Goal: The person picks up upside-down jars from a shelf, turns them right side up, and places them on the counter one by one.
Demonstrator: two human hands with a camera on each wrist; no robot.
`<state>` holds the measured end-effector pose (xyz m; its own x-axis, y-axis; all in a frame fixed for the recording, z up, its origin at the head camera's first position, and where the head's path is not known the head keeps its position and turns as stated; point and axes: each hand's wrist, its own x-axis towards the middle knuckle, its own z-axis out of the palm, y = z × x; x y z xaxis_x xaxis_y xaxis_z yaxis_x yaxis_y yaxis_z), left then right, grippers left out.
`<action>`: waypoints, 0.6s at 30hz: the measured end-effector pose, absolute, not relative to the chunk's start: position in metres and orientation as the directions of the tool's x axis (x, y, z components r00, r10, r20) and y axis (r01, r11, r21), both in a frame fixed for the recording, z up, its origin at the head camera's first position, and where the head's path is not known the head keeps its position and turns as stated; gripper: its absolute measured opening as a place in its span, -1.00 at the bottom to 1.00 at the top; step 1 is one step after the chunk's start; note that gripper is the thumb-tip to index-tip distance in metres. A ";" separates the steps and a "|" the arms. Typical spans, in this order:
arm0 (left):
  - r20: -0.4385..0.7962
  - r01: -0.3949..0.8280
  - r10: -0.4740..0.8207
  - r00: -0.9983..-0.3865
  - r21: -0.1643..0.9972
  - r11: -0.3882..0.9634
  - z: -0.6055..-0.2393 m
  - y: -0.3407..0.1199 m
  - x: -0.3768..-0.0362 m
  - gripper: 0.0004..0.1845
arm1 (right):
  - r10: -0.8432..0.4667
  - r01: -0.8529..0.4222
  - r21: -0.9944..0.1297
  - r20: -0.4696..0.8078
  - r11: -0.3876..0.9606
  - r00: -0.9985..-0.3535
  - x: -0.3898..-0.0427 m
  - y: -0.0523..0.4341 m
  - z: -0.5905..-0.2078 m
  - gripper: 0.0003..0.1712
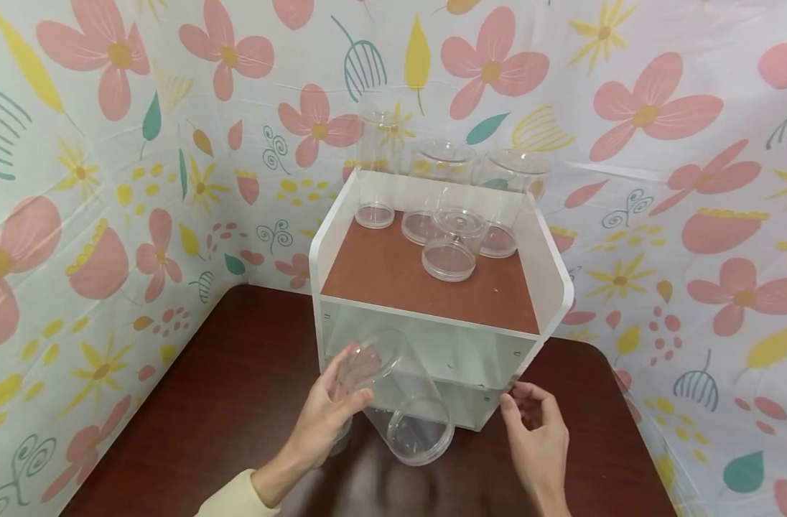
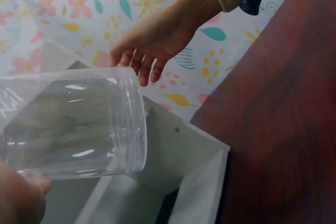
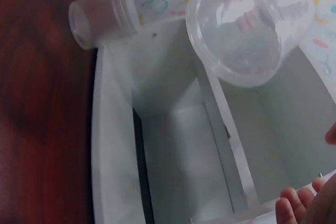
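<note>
A large clear plastic jar (image 1: pixel 419 424) is tilted in front of the white shelf unit (image 1: pixel 426 341), its round end with the ridged rim facing down and right. My left hand (image 1: pixel 321 416) grips its upper end from the left, thumb on the near side. To the right, my right hand (image 1: pixel 539 438) is beside the unit's lower right edge, fingers loosely bent, holding nothing. In the left wrist view the jar (image 2: pixel 79 124) lies across the view with the left thumb below it. A smaller clear jar (image 3: pixel 102 17) stands on the table, mostly hidden behind the left hand in the head view.
On the unit's brown top board (image 1: pixel 380 273) stand several clear jars, including a tall narrow one (image 1: pixel 375 172) and a shorter one (image 1: pixel 452 248) in front. Raised white side panels border that board. Two compartments open below it. A dark wooden table (image 1: pixel 238 388) meets floral cloth walls.
</note>
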<state>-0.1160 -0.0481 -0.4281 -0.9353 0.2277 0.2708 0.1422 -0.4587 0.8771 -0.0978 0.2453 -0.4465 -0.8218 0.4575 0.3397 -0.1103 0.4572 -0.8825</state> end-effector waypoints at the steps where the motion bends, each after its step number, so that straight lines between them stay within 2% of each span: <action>1: 0.267 0.135 0.231 -0.936 0.875 -0.465 -0.429 -0.047 -0.116 -0.08 | 0.444 -0.116 -0.883 0.338 0.454 -0.830 -0.096 0.243 -0.448 -0.70; 6: 0.244 0.104 0.245 -0.938 0.875 -0.473 -0.435 -0.042 -0.113 -0.09 | 0.331 -0.178 -0.896 0.326 0.407 -0.885 -0.087 0.236 -0.459 -0.71; 10: 0.234 0.085 0.256 -0.938 0.871 -0.484 -0.438 -0.039 -0.111 -0.09 | 0.190 -0.254 -0.888 0.345 0.383 -0.919 -0.078 0.232 -0.469 -0.65; 15: 0.220 0.083 0.219 -0.950 0.861 -0.502 -0.440 -0.038 -0.109 -0.13 | 0.000 -0.408 -0.848 0.434 0.339 -0.901 -0.074 0.231 -0.478 -0.49; 18: 0.224 0.086 0.209 -0.952 0.850 -0.519 -0.440 -0.038 -0.109 -0.14 | -0.079 -0.447 -0.840 0.446 0.308 -0.891 -0.074 0.230 -0.483 -0.39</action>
